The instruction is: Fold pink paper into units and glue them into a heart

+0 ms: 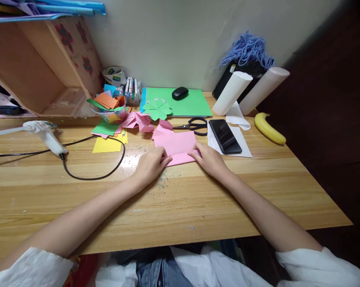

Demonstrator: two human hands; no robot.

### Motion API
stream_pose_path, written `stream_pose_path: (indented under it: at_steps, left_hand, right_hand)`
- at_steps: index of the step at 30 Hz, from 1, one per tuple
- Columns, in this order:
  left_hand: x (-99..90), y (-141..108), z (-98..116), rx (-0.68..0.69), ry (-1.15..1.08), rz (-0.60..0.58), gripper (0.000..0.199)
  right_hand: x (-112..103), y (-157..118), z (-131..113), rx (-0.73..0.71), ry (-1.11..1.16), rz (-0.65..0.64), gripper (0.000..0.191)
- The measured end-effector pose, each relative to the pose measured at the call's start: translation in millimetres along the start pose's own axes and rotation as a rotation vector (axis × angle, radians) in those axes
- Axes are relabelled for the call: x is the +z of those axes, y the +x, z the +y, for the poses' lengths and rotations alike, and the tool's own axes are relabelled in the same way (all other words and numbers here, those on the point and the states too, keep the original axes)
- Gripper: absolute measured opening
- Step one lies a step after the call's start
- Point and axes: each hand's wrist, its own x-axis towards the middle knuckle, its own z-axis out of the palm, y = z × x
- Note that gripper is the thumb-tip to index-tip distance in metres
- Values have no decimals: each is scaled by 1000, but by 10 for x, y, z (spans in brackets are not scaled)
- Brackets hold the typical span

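My white sleeves (33, 266) frame the desk (198, 215), where my left hand (150, 164) and right hand (211, 158), fingers nipped against thumbs, pinch either end of the pink sheet's (178, 142) folded near edge before the scissors (194, 126), a crease uneven pressure could skew.

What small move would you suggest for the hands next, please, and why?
Probably pressing the near crease flat: the left hand and right hand hold opposite ends of a strip that looks folded over on the pink paper.
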Motion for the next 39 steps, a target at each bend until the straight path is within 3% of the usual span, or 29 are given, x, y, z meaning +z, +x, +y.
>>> stream_pose_path:
  at_steps: [8,13,18,25,33,36,39]
  left_hand:
    - [20,58,-16,295,-22,115,18]
    - [22,49,-53,440,-103,-41,27]
    - [-6,-7,-61,502,-92,-156,38]
    - [-58,-104,60,570,66,-181,42]
    - [-70,-143,102,523,175,-227,53]
    - [-70,-148,106,522,196,-227,52]
    - [-63,-148,109,518,217,-226,52]
  right_hand:
    - [29,-11,-17,-5,-45,34,14]
    - [35,-11,8,-19,-25,41,14]
    - [18,-12,14,-29,-18,31,13]
    - [18,-12,14,-31,-41,46,14]
    - [65,-12,74,-42,-296,202,20]
    - [30,-28,8,-199,-267,257,13]
    - [9,-62,-56,-508,-137,145,14]
